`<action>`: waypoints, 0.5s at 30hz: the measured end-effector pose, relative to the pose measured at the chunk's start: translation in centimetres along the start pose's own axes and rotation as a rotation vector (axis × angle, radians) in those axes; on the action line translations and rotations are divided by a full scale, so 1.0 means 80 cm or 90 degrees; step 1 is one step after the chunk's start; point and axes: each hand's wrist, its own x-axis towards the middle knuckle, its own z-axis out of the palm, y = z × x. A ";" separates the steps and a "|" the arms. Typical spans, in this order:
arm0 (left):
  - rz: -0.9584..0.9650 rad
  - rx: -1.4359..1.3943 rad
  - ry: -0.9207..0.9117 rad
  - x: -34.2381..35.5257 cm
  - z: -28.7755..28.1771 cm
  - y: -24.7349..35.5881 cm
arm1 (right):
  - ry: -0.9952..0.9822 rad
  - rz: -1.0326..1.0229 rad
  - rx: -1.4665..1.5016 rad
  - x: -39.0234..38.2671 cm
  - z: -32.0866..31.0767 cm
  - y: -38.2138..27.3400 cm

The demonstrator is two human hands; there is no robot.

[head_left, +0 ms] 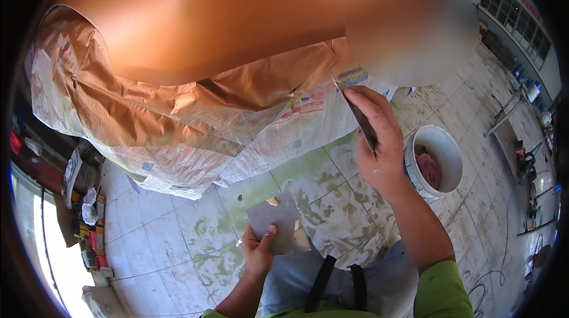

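Observation:
My left hand [259,253] grips a flat grey mixing board [274,221], with the thumb on top of it. Cream-coloured putty sits on the board as a small dab [272,200] near the far edge and a larger lump [301,238] at its right edge. Raised ahead and to the right, my right hand [382,146] is closed on a thin, dark, flat putty spreader [359,116], seen nearly edge-on. The spreader appears in front of the sheeting below a glossy orange car body panel [231,16]; whether it touches anything I cannot tell.
Crumpled, paint-stained sheeting [172,119] hangs beneath the panel. A white bucket [454,146] holding a pink cloth [428,170] stands on the smeared tile floor [195,223], right of my right forearm. Boxes [98,241] line the left; a metal stand [510,140] is far right. One round upper-right area is blurred.

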 end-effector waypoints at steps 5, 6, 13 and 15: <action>-0.044 -0.103 -0.056 0.001 0.010 -0.014 | 0.003 0.034 -0.013 0.011 0.010 0.013; -0.043 -0.132 -0.063 0.000 0.006 -0.017 | -0.001 0.068 0.017 0.005 0.010 0.016; -0.095 -0.086 -0.028 0.013 -0.026 -0.033 | 0.185 0.612 0.615 -0.025 -0.052 0.064; -0.108 -0.055 -0.016 0.022 -0.030 -0.026 | 0.218 0.649 0.699 -0.032 -0.055 0.083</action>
